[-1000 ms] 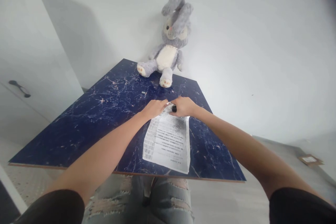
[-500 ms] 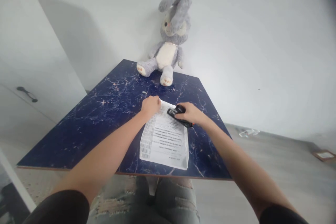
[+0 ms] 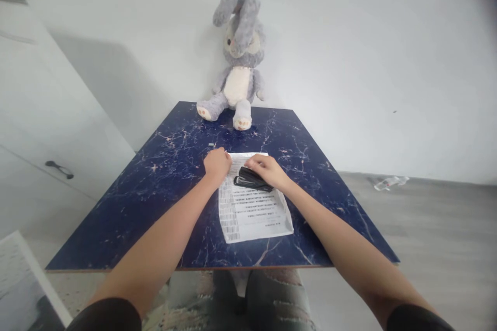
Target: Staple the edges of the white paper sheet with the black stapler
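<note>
A printed stack of paper [image 3: 254, 217] lies on the dark blue marbled table [image 3: 155, 207]. My left hand [image 3: 217, 163] is closed at the paper's upper left edge, with its fingertips pinching there. Over the upper part of the sheets is a black stapler [image 3: 251, 180], tilted with its nose toward my left hand. My right hand [image 3: 267, 169] has its fingers curled around the stapler's top and rear. The palm side of that grip is hidden from me.
At the table's far edge a grey plush rabbit [image 3: 238, 77] leans against the wall. A small pale piece [image 3: 211, 145] rests beyond my left hand. White cabinets [image 3: 46, 129] stand to the left. On the floor at right lies a clear plastic item [image 3: 390, 182].
My right hand has turned the stapler, so its side now faces me, and its fingers have shifted along its top. My left hand still pinches the paper. The camera view has swung slightly.
</note>
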### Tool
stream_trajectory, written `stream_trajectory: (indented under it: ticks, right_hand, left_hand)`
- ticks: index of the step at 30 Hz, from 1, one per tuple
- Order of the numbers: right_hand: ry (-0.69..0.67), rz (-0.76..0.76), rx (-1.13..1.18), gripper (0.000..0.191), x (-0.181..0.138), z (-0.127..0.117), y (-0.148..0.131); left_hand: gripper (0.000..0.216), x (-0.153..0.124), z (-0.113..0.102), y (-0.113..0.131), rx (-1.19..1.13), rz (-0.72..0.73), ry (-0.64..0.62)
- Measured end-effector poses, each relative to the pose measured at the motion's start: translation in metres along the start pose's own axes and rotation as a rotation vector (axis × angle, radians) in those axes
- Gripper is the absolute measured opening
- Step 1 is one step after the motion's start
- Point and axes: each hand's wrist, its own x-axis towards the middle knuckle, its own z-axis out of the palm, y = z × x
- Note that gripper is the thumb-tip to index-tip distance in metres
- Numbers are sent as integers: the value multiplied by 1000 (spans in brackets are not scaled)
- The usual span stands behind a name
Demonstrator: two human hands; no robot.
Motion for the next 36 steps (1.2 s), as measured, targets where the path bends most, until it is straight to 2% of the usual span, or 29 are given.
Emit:
stream_trajectory:
  ticks: [2, 4, 6, 8, 9, 11, 14, 16, 20, 27, 33, 36]
  right_hand:
    - [150, 145, 118, 72, -1, 4, 8]
    - [184, 205, 129, 81, -1, 8, 14]
    - [188, 180, 88, 81, 0, 12, 19]
    - [208, 136, 65, 79, -1, 13, 22]
    - [222, 116, 70, 78, -1, 13, 23]
    - [219, 76, 112, 74, -2, 11, 24]
    - [120, 19, 189, 70, -3, 9, 28]
    - [77, 33, 222, 74, -3, 9, 31]
    - [152, 104, 181, 81, -1, 7, 39]
    - [167, 62, 52, 69, -1, 6, 48]
    - [236, -11, -102, 70, -5, 3, 42]
    - [110, -166, -31, 67, -6, -3, 33]
  left_hand:
    - [15, -1, -1, 0, -94, 51, 156]
    - [15, 1, 0, 0, -337, 135, 245]
    - [24, 5, 4, 0, -699, 176, 137]
    - [37, 10, 9, -1, -1019, 110, -33]
    - [43, 13, 12, -2, -1127, 56, -89]
    - [54, 17, 17, -4, -1245, -24, -123]
    - [60, 18, 23, -7, -1281, -26, -101]
    - [60, 18, 24, -7, -1260, 1, -89]
    - [59, 17, 25, -7, -1229, 12, -79]
    - [54, 18, 25, -7, -1261, -25, -78]
    - [54, 18, 22, -5, -1263, -63, -82]
    - [51, 18, 21, -5, -1279, -78, -79]
